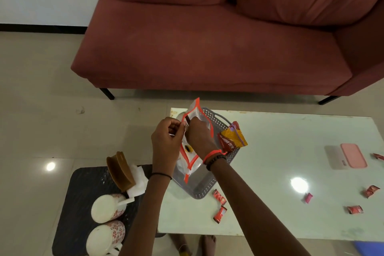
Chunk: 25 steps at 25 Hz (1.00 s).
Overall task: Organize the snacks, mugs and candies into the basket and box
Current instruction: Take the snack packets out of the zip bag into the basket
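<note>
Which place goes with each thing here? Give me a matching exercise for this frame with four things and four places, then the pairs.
Things:
1. yellow-and-red snack packet
2. two mugs
3. pink box
4. orange-edged clear bag

Places:
A. on the dark mat left of the table
B. held in the grip of both hands above the basket
C. leaning on the grey basket's right rim
D. far right on the table

Pairs: 1-C, 2-A, 3-D, 4-B

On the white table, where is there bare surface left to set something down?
The widest bare stretch of the white table lies between the gray basket and the pink box. The near edge is also free, between the red candies beside the basket and those at right. The basket is crowded: both hands work a zip bag there.
</note>
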{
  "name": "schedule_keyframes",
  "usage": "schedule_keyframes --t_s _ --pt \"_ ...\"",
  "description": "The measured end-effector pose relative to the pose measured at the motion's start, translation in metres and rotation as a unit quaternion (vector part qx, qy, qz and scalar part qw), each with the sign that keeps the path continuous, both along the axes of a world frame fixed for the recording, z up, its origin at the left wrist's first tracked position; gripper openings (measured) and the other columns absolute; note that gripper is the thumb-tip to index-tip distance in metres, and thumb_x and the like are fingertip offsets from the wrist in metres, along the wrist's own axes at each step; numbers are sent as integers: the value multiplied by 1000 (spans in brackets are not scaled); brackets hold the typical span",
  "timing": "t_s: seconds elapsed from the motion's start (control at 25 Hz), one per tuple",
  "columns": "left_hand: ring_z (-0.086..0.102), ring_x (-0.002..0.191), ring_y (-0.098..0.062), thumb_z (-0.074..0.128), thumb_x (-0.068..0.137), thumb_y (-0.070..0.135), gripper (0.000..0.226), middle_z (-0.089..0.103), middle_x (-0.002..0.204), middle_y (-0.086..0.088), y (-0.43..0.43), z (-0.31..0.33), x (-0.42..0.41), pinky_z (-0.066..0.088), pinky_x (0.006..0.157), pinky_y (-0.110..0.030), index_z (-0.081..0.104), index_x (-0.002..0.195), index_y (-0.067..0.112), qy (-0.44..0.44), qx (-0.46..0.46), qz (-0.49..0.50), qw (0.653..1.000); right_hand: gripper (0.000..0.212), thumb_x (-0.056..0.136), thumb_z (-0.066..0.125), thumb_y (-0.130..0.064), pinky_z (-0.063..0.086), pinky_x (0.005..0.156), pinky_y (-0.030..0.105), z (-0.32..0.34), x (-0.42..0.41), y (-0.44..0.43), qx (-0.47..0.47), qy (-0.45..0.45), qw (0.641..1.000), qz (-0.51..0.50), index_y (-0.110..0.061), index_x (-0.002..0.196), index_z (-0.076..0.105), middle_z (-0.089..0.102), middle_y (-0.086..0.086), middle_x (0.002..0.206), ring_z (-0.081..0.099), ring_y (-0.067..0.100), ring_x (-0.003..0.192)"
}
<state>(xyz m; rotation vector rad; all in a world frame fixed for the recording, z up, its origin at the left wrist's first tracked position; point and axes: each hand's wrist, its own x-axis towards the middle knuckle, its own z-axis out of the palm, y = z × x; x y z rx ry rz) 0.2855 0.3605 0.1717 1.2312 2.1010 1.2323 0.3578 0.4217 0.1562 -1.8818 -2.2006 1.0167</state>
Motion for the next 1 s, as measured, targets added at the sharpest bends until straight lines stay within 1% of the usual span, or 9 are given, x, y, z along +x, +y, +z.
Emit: schedule_keyframes --t_s 0.12,0.24,0.32,0.48,0.56,0.64,0.76,0.92,1.0 --pt "55 66 -8 63 86 17 16 69 82 -13 3 0 -8 42 59 0 63 87 1 4 12 8 1000 26 96 46 -6 54 89 36 32 8 3 9 7 1000 -22 0 117 59 63 18 119 63 30 106" --pt "52 62 -2 63 86 16 14 65 77 -8 5 1 -19 41 59 3 63 84 2 6 15 21 1000 25 95 52 -13 50 60 20 67 31 8 -24 95 993 -63 -2 115 63 67 14 114 62 21 89" --pt "52 61 0 63 86 17 13 62 76 -3 6 2 -26 40 59 3 62 83 4 3 15 33 999 26 93 57 -12 46 51 11 91 50 11 -51 179 979 -89 -2 115 65 69 14 110 64 20 88" --pt "53 63 2 63 87 22 18 60 79 1 7 4 -36 41 57 4 62 86 4 -1 10 47 999 19 90 61 -7 60 61 20 118 88 28 -102 332 926 -145 -6 108 68 72 7 94 70 15 79" --pt "54 63 0 62 87 23 18 63 80 -1 8 4 -42 41 55 0 63 87 5 1 1 54 999 20 89 62 -8 62 66 24 113 105 47 -92 358 913 -173 -5 108 67 72 4 93 72 13 80" --pt "56 67 -6 62 87 22 18 66 82 -6 7 2 -47 41 61 -5 63 88 5 -1 1 59 998 23 89 63 -10 62 67 26 90 117 70 -55 336 917 -206 -3 111 67 73 6 95 73 14 81" --pt "59 71 -12 62 86 23 18 68 84 -8 4 -1 -54 44 63 -10 63 89 5 -14 7 58 998 27 88 63 -9 59 85 39 27 115 106 9 227 947 -230 -1 114 67 72 15 106 70 27 93" --pt "57 67 -6 64 84 21 17 65 81 -3 2 -4 -59 44 63 -10 63 88 5 -10 11 48 999 27 90 59 -12 47 72 30 -62 92 136 26 11 995 -101 0 113 69 72 17 102 66 31 93" --pt "56 66 -3 65 84 20 16 64 79 -1 0 -7 -62 43 62 -9 64 87 4 -4 11 41 999 26 90 58 -9 46 78 31 -97 83 143 12 -42 998 -54 -1 111 69 71 18 110 65 33 102"
